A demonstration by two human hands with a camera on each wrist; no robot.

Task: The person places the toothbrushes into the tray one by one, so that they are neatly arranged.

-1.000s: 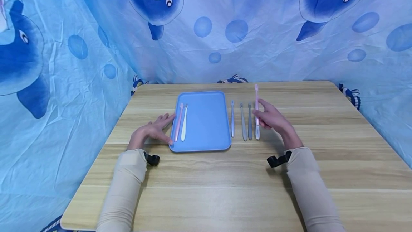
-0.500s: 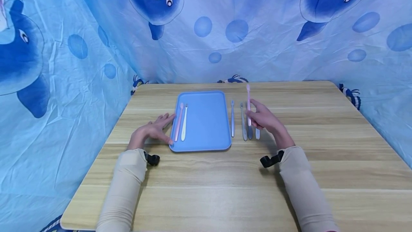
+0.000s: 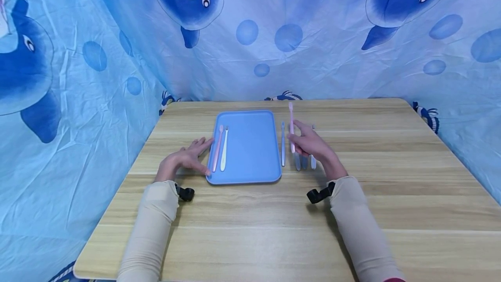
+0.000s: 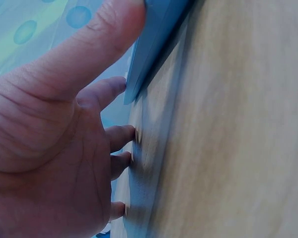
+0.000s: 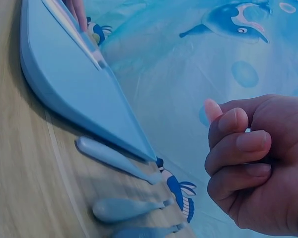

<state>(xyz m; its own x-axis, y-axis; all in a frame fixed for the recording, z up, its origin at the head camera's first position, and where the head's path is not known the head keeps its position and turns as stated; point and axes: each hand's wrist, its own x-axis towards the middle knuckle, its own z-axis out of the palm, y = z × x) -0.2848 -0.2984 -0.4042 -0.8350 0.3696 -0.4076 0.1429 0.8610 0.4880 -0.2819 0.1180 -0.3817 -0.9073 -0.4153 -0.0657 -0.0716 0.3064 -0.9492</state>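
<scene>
My right hand (image 3: 310, 142) pinches a pink toothbrush (image 3: 291, 125) by its handle, head end pointing away. In the right wrist view its pink handle end (image 5: 212, 108) peeks out past the curled fingers, raised above the table. Below that hand lie several toothbrushes, partly covered by it in the head view; a blue toothbrush (image 3: 283, 145) lies nearest the tray. My left hand (image 3: 188, 158) is spread at the left edge of the blue tray (image 3: 250, 147), thumb and index finger touching its rim. On the tray's left side rest a pink toothbrush (image 3: 217, 149) and a white toothbrush (image 3: 224, 150).
Beside the right hand a white toothbrush (image 3: 313, 162) lies on the wooden table (image 3: 250, 229), with grey ones (image 3: 298, 162) next to it. A blue dolphin-print cloth (image 3: 270, 64) hangs behind the table and along its left side.
My right hand has lifted the pink toothbrush and carried it left, from over the white toothbrush to near the blue one. The left hand and the tray have stayed put.
</scene>
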